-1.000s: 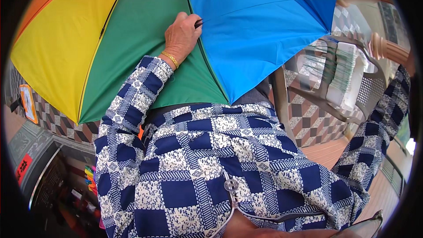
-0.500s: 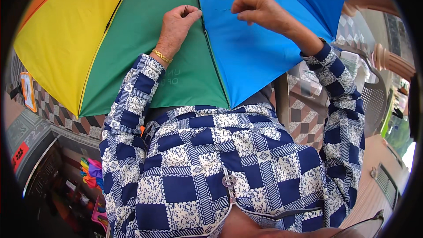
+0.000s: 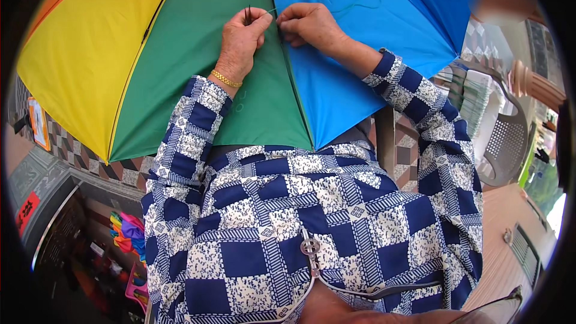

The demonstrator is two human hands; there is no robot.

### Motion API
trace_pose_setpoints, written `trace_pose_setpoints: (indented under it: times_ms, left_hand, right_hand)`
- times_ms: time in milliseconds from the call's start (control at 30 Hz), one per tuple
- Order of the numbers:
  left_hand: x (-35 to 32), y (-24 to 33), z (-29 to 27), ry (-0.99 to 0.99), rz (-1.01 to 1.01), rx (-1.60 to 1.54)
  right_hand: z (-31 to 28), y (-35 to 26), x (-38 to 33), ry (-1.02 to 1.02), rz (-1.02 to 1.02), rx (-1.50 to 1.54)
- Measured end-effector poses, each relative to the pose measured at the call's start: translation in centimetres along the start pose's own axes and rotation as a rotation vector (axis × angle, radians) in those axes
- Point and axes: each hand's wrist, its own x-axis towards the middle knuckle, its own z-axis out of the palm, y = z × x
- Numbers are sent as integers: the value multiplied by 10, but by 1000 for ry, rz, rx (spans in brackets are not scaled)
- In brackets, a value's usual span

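right now both hands sit close together on an open umbrella (image 3: 198,54) spread across the lap, panels orange, yellow, green, blue. left hand (image 3: 243,36) rests on the green panel just beside the seam w/ the blue one, fingers curled tight, thumb and forefinger pinched on a thin dark needle (image 3: 249,14) that sticks up past the knuckles. a fine thread (image 3: 360,1) runs from that pinch over to the blue panel and loops there. right hand (image 3: 309,24) lies on the blue side of the same seam, fingers bent and pressed onto the cloth at the rib, nearly touching the left; cannot tell if it actually grips the cloth or only holds it down. gold bracelet (image 3: 226,78) on the left wrist. both arms in blue-and-white check sleeves, same pattern on the shirt (image 3: 312,222) filling the lower middle, w/ a zip pull at its centre. umbrella's lower edge ends above the shirt. to the right, well apart, a grey plastic chair (image 3: 507,144) w/ a perforated back. lower left, a bright multicolour bundle (image 3: 129,234) on a low shelf, too small to tell what it is
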Motion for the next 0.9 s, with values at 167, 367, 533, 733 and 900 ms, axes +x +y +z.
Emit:
trace_pose_setpoints:
  times_ms: [167, 367, 533, 733, 900]
  left_hand:
    - [-3, 0, -6, 80, -19, -128]
    - [6, -19, -1, 17, 12, 134]
    - [8, -34, -33, 104, 250, 522]
    - [11, -37, -33, 94, 274, 608]
    - [10, -33, -35, 104, 261, 684]
  right_hand:
    - [-45, -3, 2, 377, -452, -80]
    - [-324, 10, -34, 258, -527, 997]
    - [-322, -20, -88, 1016, -736, 191]
    - [-414, -15, -133, 776, -232, 373]
    - [-394, -30, -141, 136, -185, 595]
